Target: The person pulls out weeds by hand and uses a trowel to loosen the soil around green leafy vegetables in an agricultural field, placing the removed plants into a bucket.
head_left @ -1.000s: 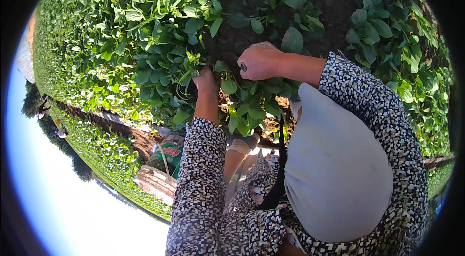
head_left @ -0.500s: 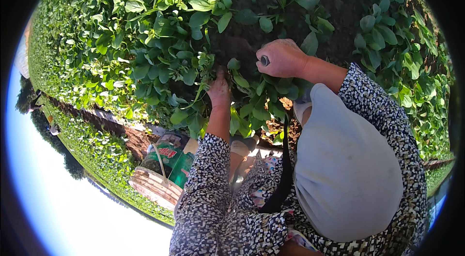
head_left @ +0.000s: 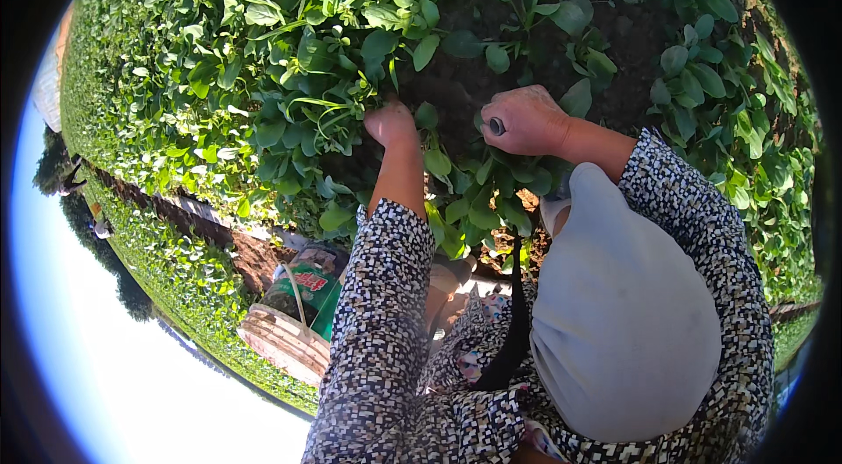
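My right hand (head_left: 524, 120) is wrapped in a fist around a round handle (head_left: 497, 126), whose dark, hollow-looking end pokes out by the thumb. The tool's working end is hidden or lost in the dark soil (head_left: 452, 82). To its left, my left hand (head_left: 391, 124) reaches down into low leafy green plants (head_left: 303, 139), fingers curled and mostly covered by leaves. What it grips there cannot be made out. Grass-like blades (head_left: 329, 104) stick up beside it. Between the two hands stands a small broad-leaved seedling (head_left: 427, 116).
A pale bucket (head_left: 285, 341) with a handle, with a green and red package (head_left: 311, 289) at it, stands at lower left. Dense green crop surrounds me. A pale grey cloth covering (head_left: 623, 306) fills the lower right. Distant figures (head_left: 101, 227) show at far left.
My left hand has moved up and slightly left, deeper among the leaves, its fingers now less visible. My right hand with the handle has shifted slightly right and down.
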Tool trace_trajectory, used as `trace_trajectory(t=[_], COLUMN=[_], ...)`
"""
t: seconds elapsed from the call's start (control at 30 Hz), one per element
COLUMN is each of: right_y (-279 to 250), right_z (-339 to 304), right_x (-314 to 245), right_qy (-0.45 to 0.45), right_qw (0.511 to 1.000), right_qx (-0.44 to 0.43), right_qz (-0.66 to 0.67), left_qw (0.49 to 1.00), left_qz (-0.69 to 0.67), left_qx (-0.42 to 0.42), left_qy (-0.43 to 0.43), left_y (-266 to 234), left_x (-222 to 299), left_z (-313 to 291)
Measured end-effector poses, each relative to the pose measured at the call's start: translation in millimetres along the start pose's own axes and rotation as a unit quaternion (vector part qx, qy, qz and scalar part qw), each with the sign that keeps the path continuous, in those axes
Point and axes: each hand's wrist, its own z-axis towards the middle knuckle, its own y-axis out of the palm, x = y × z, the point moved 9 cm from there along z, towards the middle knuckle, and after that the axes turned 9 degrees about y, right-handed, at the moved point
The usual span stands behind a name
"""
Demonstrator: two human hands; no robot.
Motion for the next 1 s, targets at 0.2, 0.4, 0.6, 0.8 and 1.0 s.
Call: trace_trajectory(t=[0.2,0.4,0.6,0.8,1.0], right_y=[11.1,-10.6,-16.1,-11.7,-6.8], right_z=[35.2,1.8,1.2,5.3,4.6], right_x=[-18.7,-1.4,6.2,3.8,-7.1], right_qy=[-0.022,-0.005,0.035,0.036,0.014], right_qw=[0.999,0.999,0.994,0.994,0.998], right_qx=[0.013,0.043,0.062,0.047,0.014], right_qz=[-0.04,-0.011,0.084,0.091,0.054], left_qw=[0.996,0.253,0.156,-0.037,0.135], left_qz=[-0.003,-0.956,-0.977,-0.996,-0.97], left_qx=[-0.076,0.096,0.034,0.078,0.16], left_qy=[0.055,-0.11,-0.139,0.036,-0.127], left_y=[-27.3,-2.2,25.2,-8.9,51.9], left_x=[-5.9,-2.1,-24.7,-99.5,-119.2], left_z=[-24.0,-89.2,-150.9,-194.2,-189.2])
